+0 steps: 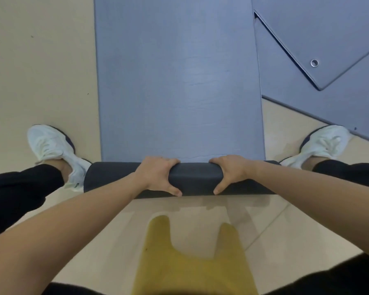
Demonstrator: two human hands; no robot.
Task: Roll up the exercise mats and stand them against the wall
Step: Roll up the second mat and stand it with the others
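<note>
A blue-grey exercise mat (179, 81) lies flat on the floor, stretching away from me. Its near end is wound into a dark roll (195, 178) that lies crosswise between my feet. My left hand (158, 174) grips the roll left of centre, fingers over the top and thumb on the near side. My right hand (229, 172) grips it right of centre in the same way. Two more blue-grey mats (328, 39) lie overlapped at the upper right, with metal eyelets (314, 63) near their corners.
My white shoes stand on either side of the roll, the left shoe (53, 152) and the right shoe (322, 143). Beige floor (41, 60) surrounds the mats. A yellow garment (190, 262) hangs below my chest at the bottom of the view.
</note>
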